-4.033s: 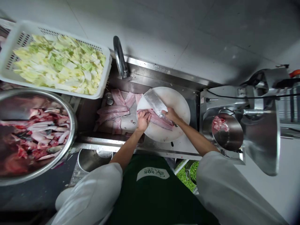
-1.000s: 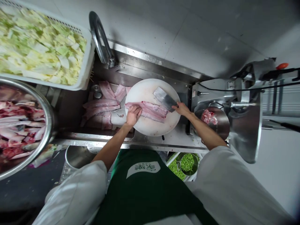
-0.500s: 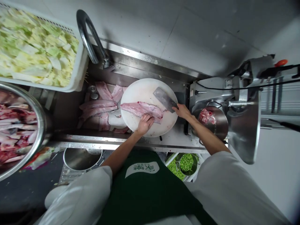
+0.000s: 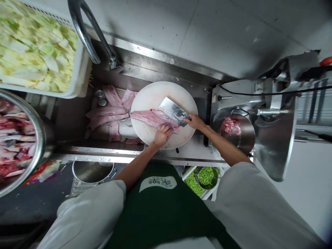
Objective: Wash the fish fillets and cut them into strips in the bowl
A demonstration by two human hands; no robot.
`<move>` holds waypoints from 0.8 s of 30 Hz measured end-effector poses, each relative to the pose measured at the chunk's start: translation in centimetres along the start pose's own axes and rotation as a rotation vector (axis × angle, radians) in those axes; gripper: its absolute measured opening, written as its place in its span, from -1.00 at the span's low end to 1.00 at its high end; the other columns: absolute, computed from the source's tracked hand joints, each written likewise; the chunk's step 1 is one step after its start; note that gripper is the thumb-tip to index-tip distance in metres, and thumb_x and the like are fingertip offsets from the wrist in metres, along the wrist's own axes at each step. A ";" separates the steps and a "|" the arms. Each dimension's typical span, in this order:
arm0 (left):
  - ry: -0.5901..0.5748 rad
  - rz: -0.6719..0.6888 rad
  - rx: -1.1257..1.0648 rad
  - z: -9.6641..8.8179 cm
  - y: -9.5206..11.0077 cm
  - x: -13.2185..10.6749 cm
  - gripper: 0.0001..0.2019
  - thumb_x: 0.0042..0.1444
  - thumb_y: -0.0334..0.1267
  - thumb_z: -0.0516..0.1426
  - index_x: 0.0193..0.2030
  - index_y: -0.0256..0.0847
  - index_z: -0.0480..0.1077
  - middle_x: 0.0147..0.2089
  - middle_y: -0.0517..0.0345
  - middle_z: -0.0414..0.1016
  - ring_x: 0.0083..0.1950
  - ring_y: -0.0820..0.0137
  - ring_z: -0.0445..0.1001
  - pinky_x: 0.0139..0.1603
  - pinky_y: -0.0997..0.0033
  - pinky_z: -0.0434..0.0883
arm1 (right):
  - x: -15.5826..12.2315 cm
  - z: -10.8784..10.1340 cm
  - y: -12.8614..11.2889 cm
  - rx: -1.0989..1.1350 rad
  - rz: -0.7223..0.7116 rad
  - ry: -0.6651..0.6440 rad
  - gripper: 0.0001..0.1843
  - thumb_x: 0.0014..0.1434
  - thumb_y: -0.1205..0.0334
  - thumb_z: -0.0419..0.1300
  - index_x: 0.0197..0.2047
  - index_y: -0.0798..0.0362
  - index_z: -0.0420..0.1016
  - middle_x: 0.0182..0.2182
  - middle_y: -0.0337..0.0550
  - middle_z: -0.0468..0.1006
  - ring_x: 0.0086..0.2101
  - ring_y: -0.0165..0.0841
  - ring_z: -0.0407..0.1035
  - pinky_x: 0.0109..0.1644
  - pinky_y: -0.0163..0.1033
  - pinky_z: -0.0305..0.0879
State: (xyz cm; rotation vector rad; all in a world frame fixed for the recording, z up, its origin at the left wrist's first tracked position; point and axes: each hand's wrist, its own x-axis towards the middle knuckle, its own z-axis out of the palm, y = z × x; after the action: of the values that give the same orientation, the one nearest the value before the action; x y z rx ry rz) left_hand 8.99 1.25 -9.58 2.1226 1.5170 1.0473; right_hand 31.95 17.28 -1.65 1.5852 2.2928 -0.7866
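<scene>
A long pink fish fillet (image 4: pixel 147 117) lies across a round white cutting board (image 4: pixel 158 95) set over the sink. My left hand (image 4: pixel 162 134) presses its curled fingers on the fillet's right end. My right hand (image 4: pixel 195 121) is closed round the handle of a steel cleaver (image 4: pixel 173 109). The blade rests flat on the fillet's right part, just above my left fingers.
More fillets (image 4: pixel 109 116) lie in the sink left of the board, below a faucet (image 4: pixel 86 31). A white basket of chopped cabbage (image 4: pixel 38 48) and a steel bowl of fish scraps (image 4: pixel 15 138) sit at left. A meat machine (image 4: pixel 275 131) with a small bowl (image 4: pixel 237 133) stands at right.
The cleaver has come down from the board's right rim onto the fillet. My left hand slid along the fillet from its left end to its right end.
</scene>
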 end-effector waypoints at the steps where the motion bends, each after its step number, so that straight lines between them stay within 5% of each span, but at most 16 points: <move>1: 0.000 -0.002 0.004 0.0 0.0 0.0 -0.74 0.54 -0.22 0.10 -0.02 -0.16 0.64 0.01 -0.06 0.68 0.11 0.15 0.56 0.19 0.01 0.48 | 0.4 -0.3 0.3 -0.007 0.002 0.001 -0.74 0.42 0.08 0.30 -0.12 0.12 0.65 -0.20 0.02 0.73 -0.16 -0.17 0.57 -0.08 -0.25 0.39; 10: -0.042 -0.041 -0.039 -2.6 -0.1 0.4 -0.74 0.53 -0.15 0.11 0.02 -0.15 0.63 0.05 -0.09 0.63 0.09 0.13 0.52 0.17 0.00 0.46 | 1.2 -4.9 1.5 -0.170 0.166 0.089 -0.62 0.52 0.00 0.19 0.06 0.16 0.63 0.03 0.21 0.70 0.06 -0.04 0.55 0.11 -0.19 0.37; 18: 0.107 -0.081 0.034 -6.1 -2.5 -0.6 -0.73 0.53 -0.16 0.09 -0.07 -0.15 0.61 -0.06 -0.08 0.63 0.08 0.14 0.56 0.17 0.00 0.46 | -1.0 -1.5 -3.7 -0.075 -0.072 -0.005 -0.69 0.51 0.03 0.21 -0.06 0.11 0.64 -0.10 0.06 0.73 -0.07 -0.12 0.58 -0.01 -0.24 0.35; 24: -0.043 0.003 0.040 -6.1 -2.0 -1.3 -0.75 0.52 -0.19 0.09 0.03 -0.17 0.61 0.06 -0.10 0.63 0.21 0.10 0.54 0.24 -0.02 0.48 | 1.5 -3.3 -1.5 -0.078 0.056 0.051 -0.70 0.50 0.08 0.22 -0.03 0.16 0.64 -0.05 0.12 0.73 -0.01 -0.10 0.59 0.03 -0.23 0.37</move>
State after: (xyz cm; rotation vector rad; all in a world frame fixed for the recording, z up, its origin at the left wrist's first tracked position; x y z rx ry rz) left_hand 3.01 -0.10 -7.26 2.1608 1.5279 0.9735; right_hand 30.33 19.92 0.75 1.6448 2.2736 -0.6429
